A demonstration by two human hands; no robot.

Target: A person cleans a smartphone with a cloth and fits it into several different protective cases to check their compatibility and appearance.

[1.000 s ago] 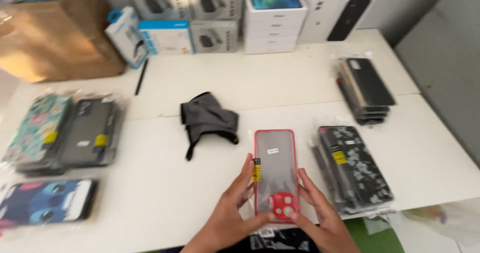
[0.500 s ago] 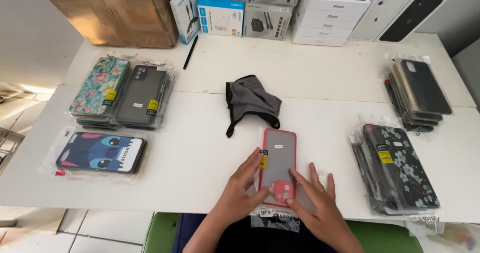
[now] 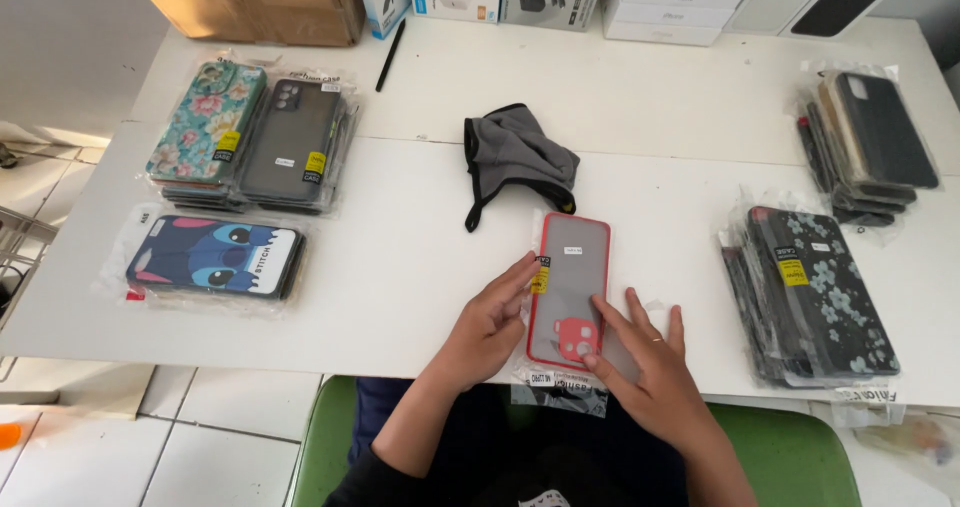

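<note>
Lying flat near the lower middle of the frame, a red-rimmed phone case (image 3: 568, 289) in a clear plastic sleeve rests on the white table (image 3: 400, 267), close to its front edge. The left hand (image 3: 487, 322) touches the left side of the case with its fingertips; the fingers are stretched and not closed around it. The right hand (image 3: 650, 372) lies open on the lower right corner of the case, fingers spread, pressing flat and not grasping.

Just above the case is a grey face mask (image 3: 515, 157) with black straps. To the right of the frame stands a stack of dark flowered cases (image 3: 820, 292), and above it, at the upper right, a stack of black cases (image 3: 870, 147). At the left lies a blue cartoon case (image 3: 213, 257); above it are a floral teal case (image 3: 205, 122) and a dark grey case (image 3: 290, 142), side by side. A black pen (image 3: 389, 55) lies near the top, beside white boxes (image 3: 660, 2) and a cardboard box (image 3: 250, 2).
</note>
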